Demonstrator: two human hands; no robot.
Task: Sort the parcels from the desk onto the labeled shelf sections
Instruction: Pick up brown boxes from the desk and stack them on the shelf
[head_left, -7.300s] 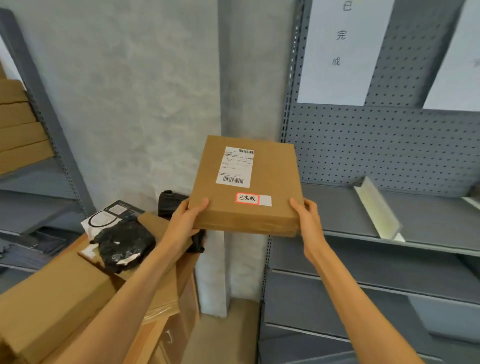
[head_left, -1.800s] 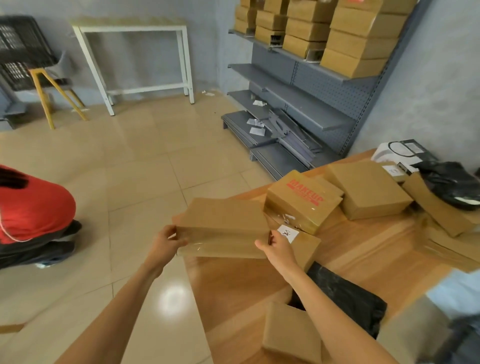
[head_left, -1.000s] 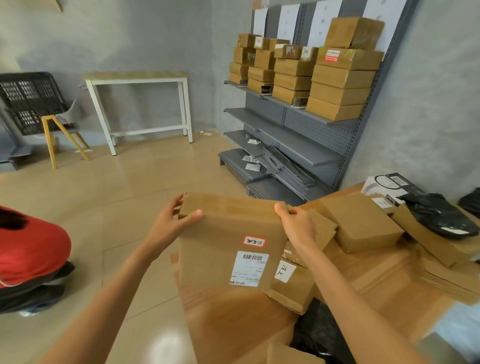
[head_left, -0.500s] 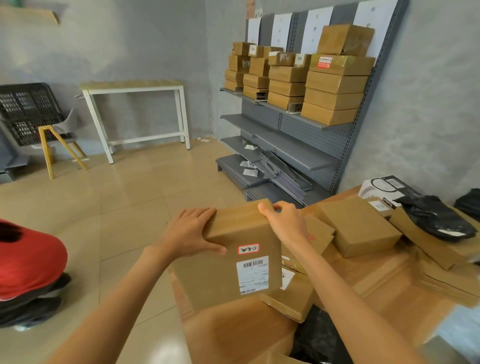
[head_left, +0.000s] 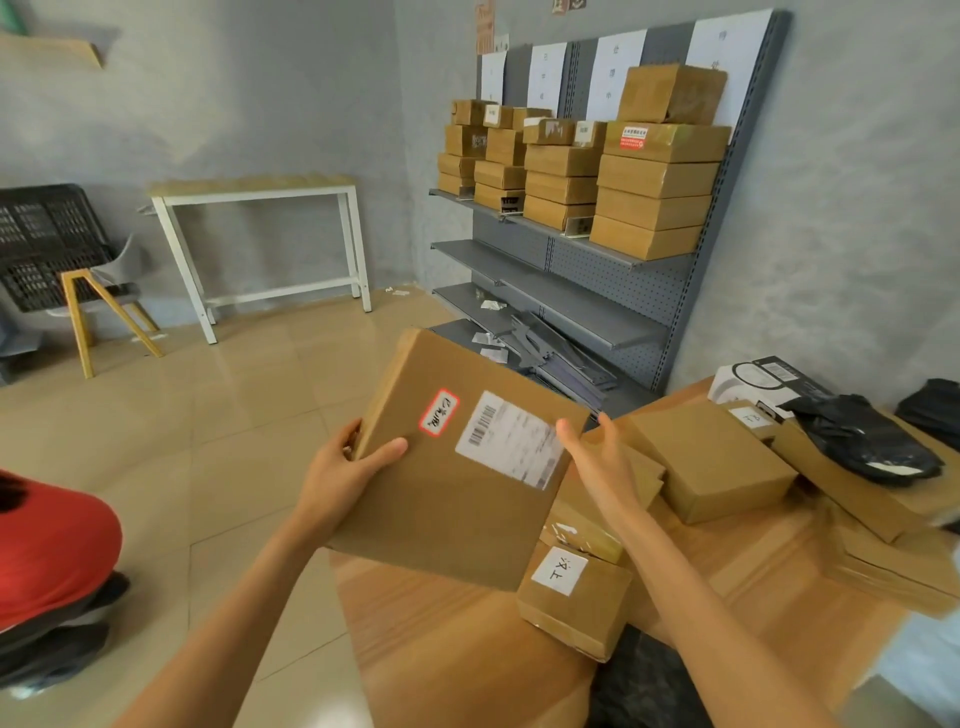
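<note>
A flat brown parcel (head_left: 447, 499) with a red-edged sticker and a white barcode label hangs tilted over the near corner of the wooden desk (head_left: 467, 649). My left hand (head_left: 343, 478) grips its left edge, thumb on top. My right hand (head_left: 597, 462) is at the parcel's right edge with fingers spread and straight; contact with it is unclear. More parcels lie on the desk: a small box with a white handwritten label (head_left: 576, 597), a square box (head_left: 711, 462) and a black bag parcel (head_left: 862, 441). The grey labeled shelf (head_left: 613, 260) stands at the far wall.
Stacks of brown boxes (head_left: 654, 192) fill the shelf's top level under white paper signs. Loose grey shelf parts (head_left: 550, 343) lie on its bottom level. A person in red (head_left: 47, 551) crouches at the left. A white table (head_left: 260, 244) and a chair (head_left: 98, 301) stand beyond the tiled floor.
The parcel has turned from nearly upright to a tilted, flatter pose. My right hand has let go of its top corner and opened beside its right edge. My left hand shifted down its left side.
</note>
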